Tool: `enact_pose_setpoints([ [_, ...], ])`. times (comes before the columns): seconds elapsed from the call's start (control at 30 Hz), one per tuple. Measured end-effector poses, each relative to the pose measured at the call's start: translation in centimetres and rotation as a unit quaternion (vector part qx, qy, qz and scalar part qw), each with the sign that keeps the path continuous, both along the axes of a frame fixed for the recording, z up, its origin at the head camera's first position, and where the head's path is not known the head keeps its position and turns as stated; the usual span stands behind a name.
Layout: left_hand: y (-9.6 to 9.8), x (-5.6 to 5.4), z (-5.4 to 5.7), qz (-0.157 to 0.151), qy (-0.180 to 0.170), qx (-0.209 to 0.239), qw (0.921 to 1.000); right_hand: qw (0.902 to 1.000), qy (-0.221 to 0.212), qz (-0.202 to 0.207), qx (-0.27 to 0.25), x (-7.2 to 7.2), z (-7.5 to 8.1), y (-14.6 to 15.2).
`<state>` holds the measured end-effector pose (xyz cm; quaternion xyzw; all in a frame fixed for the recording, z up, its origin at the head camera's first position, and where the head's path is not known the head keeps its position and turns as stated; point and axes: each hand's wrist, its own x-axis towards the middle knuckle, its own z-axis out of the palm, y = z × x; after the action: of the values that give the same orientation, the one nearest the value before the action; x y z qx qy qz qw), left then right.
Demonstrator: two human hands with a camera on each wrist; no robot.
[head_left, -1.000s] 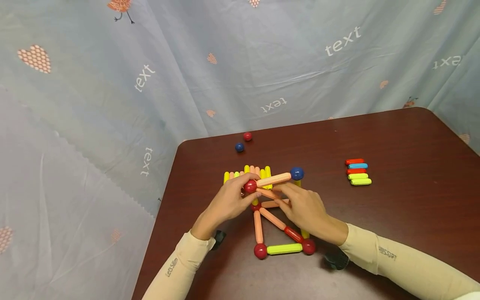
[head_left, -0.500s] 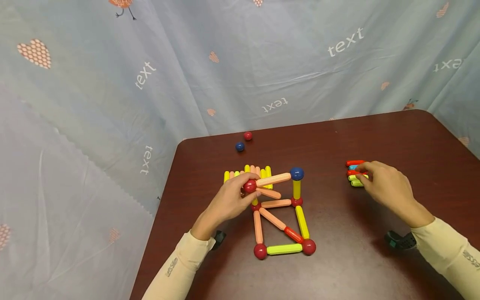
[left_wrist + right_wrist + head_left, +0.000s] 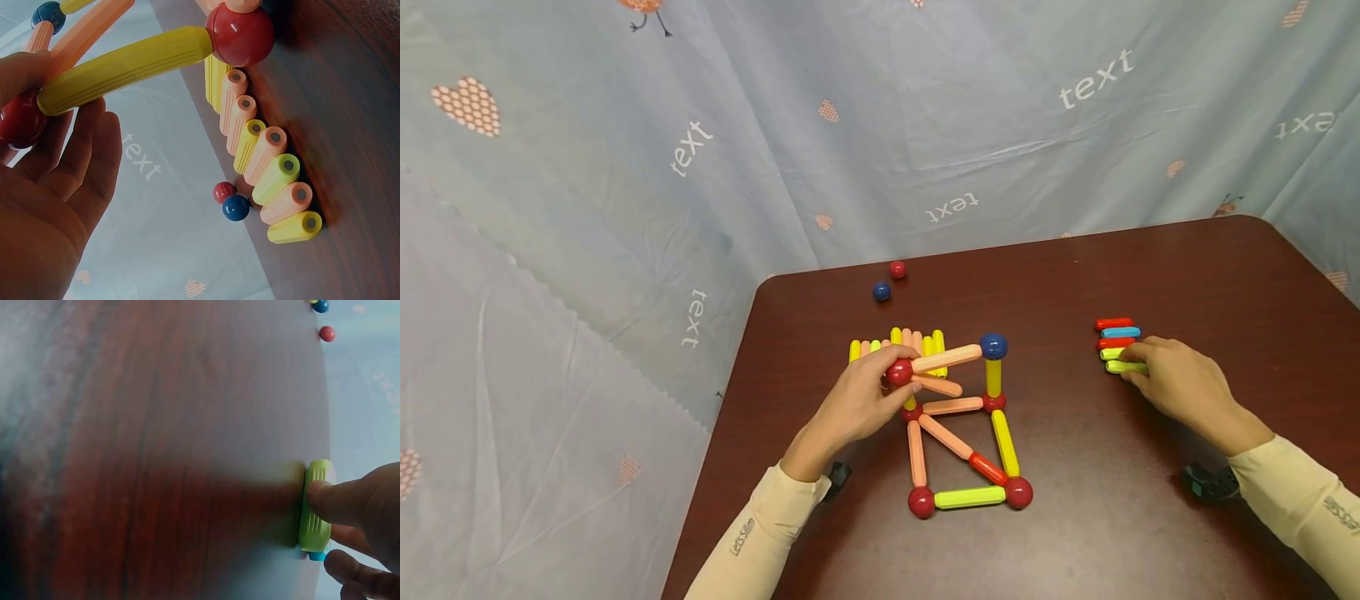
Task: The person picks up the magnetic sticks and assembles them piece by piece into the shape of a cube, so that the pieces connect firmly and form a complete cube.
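My left hand (image 3: 856, 398) grips a red ball (image 3: 899, 372) at the top corner of a frame of magnetic rods and balls. From that ball a peach rod (image 3: 946, 359) runs to a blue ball (image 3: 994, 347), and a second peach rod (image 3: 942, 386) juts out with its far end free. A yellow rod (image 3: 131, 62) joins the held ball to a lower red ball (image 3: 242, 34) in the left wrist view. Over at the right, my right hand (image 3: 1183, 382) pinches a lime-green rod (image 3: 317, 532), thumb on its near side.
Beside my right hand lie red rods (image 3: 1114, 323), a blue rod (image 3: 1121, 332) and another lime rod (image 3: 1111, 354). Behind the frame is a row of yellow and peach rods (image 3: 854, 350). A loose blue ball (image 3: 882, 291) and red ball (image 3: 898, 269) sit near the table's back edge.
My right hand has left the free peach rod and gone right to the small row of rods, where it now takes hold of the nearest lime one. The left hand stays put.
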<state>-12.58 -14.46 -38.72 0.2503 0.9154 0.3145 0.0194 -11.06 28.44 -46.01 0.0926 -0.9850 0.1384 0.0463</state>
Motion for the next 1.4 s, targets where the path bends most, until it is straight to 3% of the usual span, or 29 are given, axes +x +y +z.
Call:
enact_pose_setpoints([
  [0.17,0.1,-0.1,0.0,0.0,0.006,0.002,1.0,0.9996,-0.009,0.014,0.021,0.0,0.0,-0.2],
  [0.3,0.1,-0.1,0.0,0.0,0.008,0.002,1.0,0.9992,0.009,0.028,0.029,-0.1,0.3,-0.8],
  [0.47,0.2,-0.2,0.0,-0.006,0.005,0.002,1.0,0.9957,0.056,0.072,-0.015,0.9,1.4,-3.5],
  [0.73,0.2,-0.5,0.1,-0.009,-0.003,-0.001,1.0,0.9662,0.157,0.18,-0.098,3.3,3.5,-10.1],
  [0.97,0.1,-0.8,0.1,-0.021,0.001,0.001,0.9998,0.9463,0.19,0.235,-0.116,3.1,3.3,-14.0],
  [1.4,-0.4,-0.8,0.0,-0.024,-0.001,0.003,0.9997,0.9568,0.185,0.22,-0.043,1.8,1.0,-17.5],
])
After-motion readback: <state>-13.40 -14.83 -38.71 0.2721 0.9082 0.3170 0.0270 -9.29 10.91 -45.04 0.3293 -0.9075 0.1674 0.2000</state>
